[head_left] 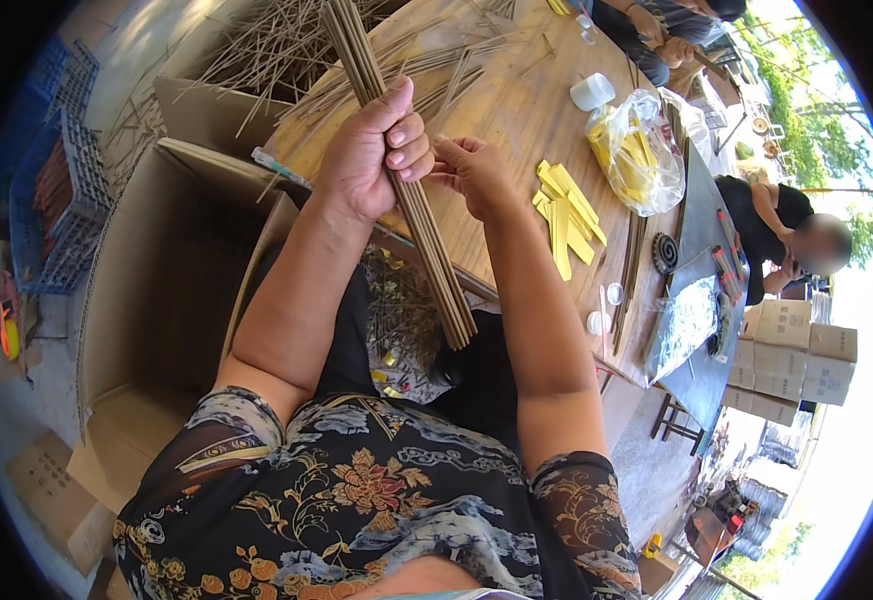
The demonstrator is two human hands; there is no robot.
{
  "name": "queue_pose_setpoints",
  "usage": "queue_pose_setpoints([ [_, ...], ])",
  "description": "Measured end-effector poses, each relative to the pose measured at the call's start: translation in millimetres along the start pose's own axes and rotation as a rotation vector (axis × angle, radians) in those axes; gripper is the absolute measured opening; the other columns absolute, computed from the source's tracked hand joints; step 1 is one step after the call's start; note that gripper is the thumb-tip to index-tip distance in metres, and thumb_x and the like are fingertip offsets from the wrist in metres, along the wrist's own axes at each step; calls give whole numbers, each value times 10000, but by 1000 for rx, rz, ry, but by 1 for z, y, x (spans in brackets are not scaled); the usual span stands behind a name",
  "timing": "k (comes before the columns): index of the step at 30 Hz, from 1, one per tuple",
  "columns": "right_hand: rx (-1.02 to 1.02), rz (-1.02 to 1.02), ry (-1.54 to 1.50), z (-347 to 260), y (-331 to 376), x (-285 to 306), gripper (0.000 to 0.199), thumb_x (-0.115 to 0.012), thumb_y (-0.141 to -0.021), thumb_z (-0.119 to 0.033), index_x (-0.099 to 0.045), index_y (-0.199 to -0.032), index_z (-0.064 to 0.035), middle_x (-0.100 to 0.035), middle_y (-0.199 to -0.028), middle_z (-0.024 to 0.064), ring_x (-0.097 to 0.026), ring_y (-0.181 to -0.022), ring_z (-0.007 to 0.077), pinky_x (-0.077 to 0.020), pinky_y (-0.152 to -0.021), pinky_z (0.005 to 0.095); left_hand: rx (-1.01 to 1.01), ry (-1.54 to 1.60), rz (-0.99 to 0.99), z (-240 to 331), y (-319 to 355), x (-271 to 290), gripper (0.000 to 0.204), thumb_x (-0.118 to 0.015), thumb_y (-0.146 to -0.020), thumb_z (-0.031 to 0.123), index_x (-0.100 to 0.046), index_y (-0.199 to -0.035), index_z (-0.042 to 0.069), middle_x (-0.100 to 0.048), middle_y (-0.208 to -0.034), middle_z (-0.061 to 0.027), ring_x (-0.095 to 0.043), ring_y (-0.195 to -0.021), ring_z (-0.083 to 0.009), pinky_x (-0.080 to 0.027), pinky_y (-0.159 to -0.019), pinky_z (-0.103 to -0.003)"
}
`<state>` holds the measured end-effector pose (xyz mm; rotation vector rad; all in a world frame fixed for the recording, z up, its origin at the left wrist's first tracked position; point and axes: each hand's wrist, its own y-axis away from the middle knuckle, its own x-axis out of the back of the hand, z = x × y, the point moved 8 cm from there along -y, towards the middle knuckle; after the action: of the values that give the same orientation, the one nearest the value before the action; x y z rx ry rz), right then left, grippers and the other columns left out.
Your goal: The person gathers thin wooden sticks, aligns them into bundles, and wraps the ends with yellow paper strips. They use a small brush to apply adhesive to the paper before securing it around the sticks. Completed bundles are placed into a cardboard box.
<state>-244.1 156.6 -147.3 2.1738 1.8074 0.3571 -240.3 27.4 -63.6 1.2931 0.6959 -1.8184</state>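
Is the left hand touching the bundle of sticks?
Touching. The head view shows the left hand wrapped around the bundle of sticks, fingers curled over it.

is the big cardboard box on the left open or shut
Open: the cardboard box has its flaps folded outward, and its inside shows beside the left hand gripping the stick bundle.

open-air workshop — wooden table (pixel 517 120) strewn with sticks (pixel 287 45), stacked cartons (pixel 797 360).
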Motion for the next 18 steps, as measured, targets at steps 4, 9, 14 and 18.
queue_pose_setpoints([
  [4, 182, -46, 257, -35, 55, -8, 312, -563, -837, -219, -552, -993, 52, -596, -837, 70, -563, -778, 132, -456, -694, 242, -77, -127, 150, 6, 2, 14, 300, -536, -868, 297, -415, -642, 141, -377, -490, 56, -332, -372, -50, -282, -368, -198],
  [9, 178, -157, 699, -37, 139, -39, 412, -601, -790, -230, -465, -1065, 46, -589, -813, 192, -586, -788, 236, -452, -703, 321, -119, -201, 268, -4, 6, 18, 298, -585, -837, 293, -416, -640, 147, -389, -491, 53, -345, -380, -55, -293, -380, -212],
  [14, 284, 9, 811, -17, 143, -32, 280, -576, -819, -240, -465, -856, 14, -531, -613, 143, -554, -565, 254, -434, -530, 370, -59, -222, 253, -16, 8, 12, 272, -599, -828, 284, -434, -664, 144, -411, -500, 51, -376, -399, -54, -312, -391, -207],
  [18, 43, -243, 485, -7, 148, -34, 254, -563, -840, -227, -451, -822, -1, -497, -569, 48, -496, -470, 146, -402, -441, 296, -39, -99, 89, -6, -1, 8, 254, -597, -825, 320, -468, -703, 138, -462, -539, 29, -420, -431, -65, -357, -413, -202],
])
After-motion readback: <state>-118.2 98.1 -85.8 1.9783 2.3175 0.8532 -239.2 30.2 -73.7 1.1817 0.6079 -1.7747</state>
